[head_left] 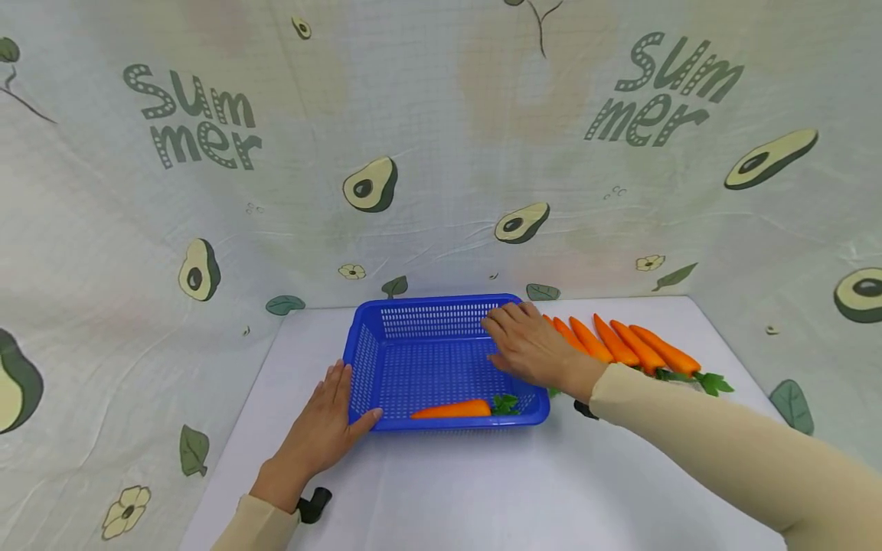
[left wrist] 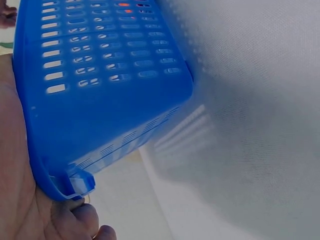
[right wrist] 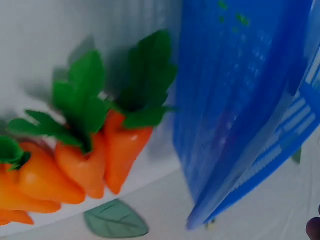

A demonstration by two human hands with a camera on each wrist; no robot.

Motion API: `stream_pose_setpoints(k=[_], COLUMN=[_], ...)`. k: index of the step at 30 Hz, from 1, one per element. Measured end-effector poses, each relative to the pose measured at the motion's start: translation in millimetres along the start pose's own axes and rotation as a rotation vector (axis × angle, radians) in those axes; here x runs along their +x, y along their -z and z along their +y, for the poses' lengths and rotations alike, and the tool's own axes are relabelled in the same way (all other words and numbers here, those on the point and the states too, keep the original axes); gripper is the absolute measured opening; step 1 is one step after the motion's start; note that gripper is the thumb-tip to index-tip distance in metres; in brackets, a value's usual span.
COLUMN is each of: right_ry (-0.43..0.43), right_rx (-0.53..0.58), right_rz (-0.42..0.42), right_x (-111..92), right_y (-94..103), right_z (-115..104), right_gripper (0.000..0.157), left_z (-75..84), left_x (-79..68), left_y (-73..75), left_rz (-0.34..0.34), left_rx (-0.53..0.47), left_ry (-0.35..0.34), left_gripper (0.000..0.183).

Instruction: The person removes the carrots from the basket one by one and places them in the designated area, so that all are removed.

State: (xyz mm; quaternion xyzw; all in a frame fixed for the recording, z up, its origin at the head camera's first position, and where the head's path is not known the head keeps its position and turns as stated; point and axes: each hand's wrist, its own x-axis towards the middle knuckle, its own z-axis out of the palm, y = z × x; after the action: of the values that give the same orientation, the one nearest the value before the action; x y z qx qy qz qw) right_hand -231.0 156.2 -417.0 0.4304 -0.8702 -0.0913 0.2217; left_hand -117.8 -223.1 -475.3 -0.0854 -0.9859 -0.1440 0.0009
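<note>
A blue plastic basket [head_left: 441, 425] stands on the table, with one orange carrot [head_left: 451, 409] lying along its front inside wall, green leaves to the right. My left hand [head_left: 320, 425] rests at the basket's front left corner, fingers extended along the left rim and thumb on the front rim. In the left wrist view its palm lies along the blue rim. Above the basket's right side is my right hand [head_left: 527, 344], fingers loosely bent and nothing seen in them. Close beside that wall lie several carrots [head_left: 664, 350] in a row, partly hidden behind the right arm.
The white table [head_left: 441, 490] ends at a hanging cloth [head_left: 441, 115] printed with avocados, which rises behind and at both sides. In the right wrist view, leafy tops of carrots [right wrist: 125, 150] lie close to the basket's outer wall.
</note>
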Motion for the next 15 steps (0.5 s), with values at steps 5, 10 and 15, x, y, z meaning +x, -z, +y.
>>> stream_pose_setpoints(k=[5, 10, 15], right_ry=[0.16, 0.243, 0.328], right_rx=[-0.016, -0.016, -0.058], right_rz=[-0.106, -0.241, -0.322], right_x=[10.0, 16.6, 18.7], right_y=[-6.0, -13.2, -21.5], right_z=[-22.2, -38.6, -49.8], right_gripper=[0.065, 0.073, 0.066], left_z=[-1.0, -1.0, -0.4], left_x=[0.8, 0.0, -0.5], left_y=[-1.2, -0.8, -0.3], left_rz=[-0.01, -0.006, -0.004], left_rx=[-0.001, -0.001, 0.008], left_ry=[0.005, 0.007, 0.013], left_gripper=[0.109, 0.108, 0.108])
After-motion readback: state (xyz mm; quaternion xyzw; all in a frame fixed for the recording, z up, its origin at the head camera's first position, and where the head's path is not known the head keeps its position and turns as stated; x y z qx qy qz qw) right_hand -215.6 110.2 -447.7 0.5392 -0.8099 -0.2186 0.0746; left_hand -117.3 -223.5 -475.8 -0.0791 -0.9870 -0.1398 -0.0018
